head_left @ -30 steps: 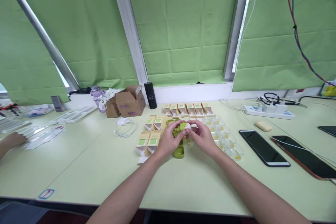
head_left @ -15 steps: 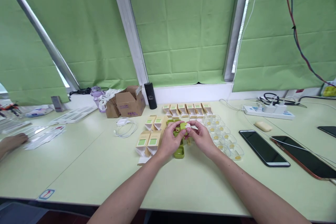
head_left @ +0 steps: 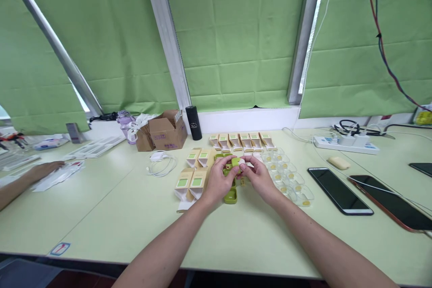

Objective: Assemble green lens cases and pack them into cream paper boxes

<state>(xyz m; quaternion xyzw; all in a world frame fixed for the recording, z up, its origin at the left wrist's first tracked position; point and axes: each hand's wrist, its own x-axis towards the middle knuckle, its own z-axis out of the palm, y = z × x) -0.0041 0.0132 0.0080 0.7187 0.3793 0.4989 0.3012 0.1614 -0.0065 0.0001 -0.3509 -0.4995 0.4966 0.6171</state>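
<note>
Between my fingertips is a small green case with a whitish part at its right side. My left hand is closed on the case from the left. My right hand closes on its right side, thumb and fingers at the whitish part. Beneath my hands stands a column of green open trays, partly hidden by them. To the left are several folded cardboard boxes with green squares, and more cardboard boxes form a row behind. Clear plastic cups with yellow spots cluster right of my right hand.
Two phones, a cream case and a power strip lie at the right. A charger with cable, a brown carton and a black bottle stand left. Another person's hand rests at far left.
The other person's hand at far left has moved right over the plastic bags. My hands and the green case have hardly moved.
</note>
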